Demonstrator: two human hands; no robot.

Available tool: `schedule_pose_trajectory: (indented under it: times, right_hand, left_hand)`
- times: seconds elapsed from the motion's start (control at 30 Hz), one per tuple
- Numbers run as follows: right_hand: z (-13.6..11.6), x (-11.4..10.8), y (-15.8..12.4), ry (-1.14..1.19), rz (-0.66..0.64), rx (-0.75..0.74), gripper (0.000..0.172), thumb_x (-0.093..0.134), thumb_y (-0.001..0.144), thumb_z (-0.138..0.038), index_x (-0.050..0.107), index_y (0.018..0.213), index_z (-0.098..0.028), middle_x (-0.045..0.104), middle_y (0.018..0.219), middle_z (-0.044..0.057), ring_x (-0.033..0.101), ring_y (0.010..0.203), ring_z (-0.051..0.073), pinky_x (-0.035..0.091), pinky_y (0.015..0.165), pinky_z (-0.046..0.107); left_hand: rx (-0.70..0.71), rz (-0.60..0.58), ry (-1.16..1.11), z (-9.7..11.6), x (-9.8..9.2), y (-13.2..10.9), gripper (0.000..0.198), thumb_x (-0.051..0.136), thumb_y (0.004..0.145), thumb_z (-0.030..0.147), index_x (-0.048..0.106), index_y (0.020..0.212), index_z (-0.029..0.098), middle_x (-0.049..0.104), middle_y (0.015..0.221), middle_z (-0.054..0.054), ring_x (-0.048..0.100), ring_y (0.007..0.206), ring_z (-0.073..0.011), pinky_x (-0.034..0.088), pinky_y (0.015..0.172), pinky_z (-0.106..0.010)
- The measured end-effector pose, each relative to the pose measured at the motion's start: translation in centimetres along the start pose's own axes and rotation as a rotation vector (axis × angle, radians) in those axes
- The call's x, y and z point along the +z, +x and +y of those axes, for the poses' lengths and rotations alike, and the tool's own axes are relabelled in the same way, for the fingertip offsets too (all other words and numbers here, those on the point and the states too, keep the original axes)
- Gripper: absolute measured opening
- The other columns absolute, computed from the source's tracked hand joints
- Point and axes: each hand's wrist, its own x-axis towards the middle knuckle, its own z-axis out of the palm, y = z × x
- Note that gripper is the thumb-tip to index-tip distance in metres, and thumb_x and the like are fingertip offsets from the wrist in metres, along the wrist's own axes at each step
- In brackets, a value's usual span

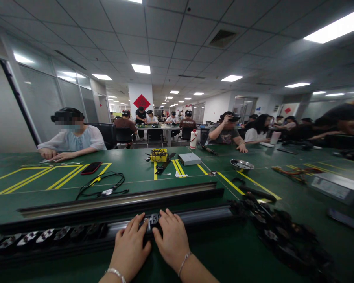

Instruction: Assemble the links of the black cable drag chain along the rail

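A small black socket module [153, 221] sits in a long black metal rail [206, 216] on the table before me. My left hand [131, 240] reaches over the rail, its fingers curved against the module's left side. My right hand [173, 237] grips the same module from the right, thumb at the near side and fingers over the far side. Further left along the rail lies a row of several socket modules [45, 236], some with shiny metal faces. To the right is a heap of black socket parts [279, 232]. The undersides of my fingers are hidden.
A second rail [120, 198] lies just beyond. Behind it are a black cable [106, 190], a phone [91, 168], a yellow box [159, 154], a grey box [189, 159] and a metal bowl [242, 164]. A power supply [336, 186] stands right. Co-workers sit across the table.
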Motion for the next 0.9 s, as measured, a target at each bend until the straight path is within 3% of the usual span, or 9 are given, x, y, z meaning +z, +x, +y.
schedule_pose_trajectory:
  times: [0.63,0.9]
  right_hand:
    - [0.1,0.2,-0.1,0.058,0.011,0.013,0.027,0.041,0.085,-0.033,0.057,0.103,-0.022,0.052,0.124,0.003,0.036,0.122,0.019,0.018,0.102,0.038]
    - [0.3,0.4,0.0,0.076,0.03,0.011,0.024,0.044,0.083,-0.031,0.057,0.101,-0.023,0.052,0.124,0.001,0.037,0.121,0.018,0.018,0.101,0.036]
  left_hand:
    - [-0.017,-0.021,-0.013,0.3,-0.5,0.1,0.053,0.038,0.07,0.028,0.047,0.122,0.025,0.034,0.14,-0.004,0.029,0.127,-0.0224,0.029,0.094,-0.042]
    - [0.012,0.049,0.055,0.4,1.3,-0.1,0.058,0.038,0.069,0.027,0.043,0.126,0.02,0.03,0.142,-0.007,0.024,0.13,-0.0242,0.022,0.098,-0.045]
